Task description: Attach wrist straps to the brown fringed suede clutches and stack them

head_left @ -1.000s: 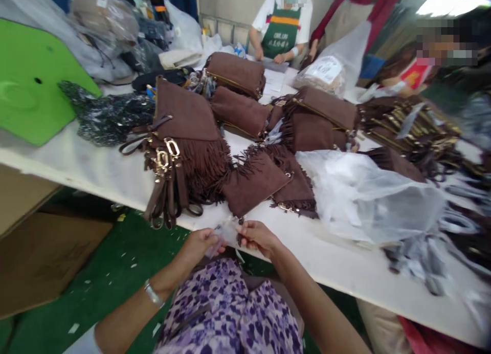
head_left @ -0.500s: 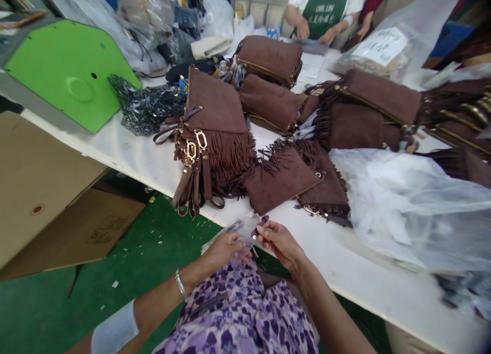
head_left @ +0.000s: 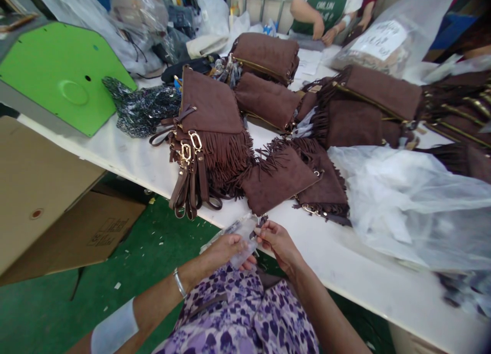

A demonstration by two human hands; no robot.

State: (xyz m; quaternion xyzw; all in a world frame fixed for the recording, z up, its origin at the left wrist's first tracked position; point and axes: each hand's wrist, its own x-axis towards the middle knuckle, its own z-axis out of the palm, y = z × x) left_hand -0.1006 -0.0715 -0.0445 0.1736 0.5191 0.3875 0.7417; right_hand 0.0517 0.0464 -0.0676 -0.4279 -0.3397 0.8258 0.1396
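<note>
At the table's front edge my left hand [head_left: 236,250] is closed on a small clear plastic bag [head_left: 244,231]. My right hand [head_left: 276,241] pinches a short dark brown strap [head_left: 259,225] beside that bag; the strap seems to hang from the lower corner of a brown fringed pouch [head_left: 282,182]. This pouch lies on the table, partly over another fringed pouch [head_left: 326,182]. To the left, a stack of brown fringed pouches [head_left: 215,101] has wrist straps [head_left: 187,182] with gold clasps hanging over the edge. What lies inside the plastic bag is too small to tell.
More brown pouches [head_left: 266,57] cover the white table [head_left: 368,262] behind. A large translucent plastic bag [head_left: 406,205] lies right. A green-sided machine [head_left: 57,78] stands left, above cardboard boxes [head_left: 42,190]. Across the table, a person's hands [head_left: 324,31] work on something grey.
My hands stay nearly in place, with the plastic bag shifting slightly between them. The view has moved a little, and the co-worker's hands have come closer together.
</note>
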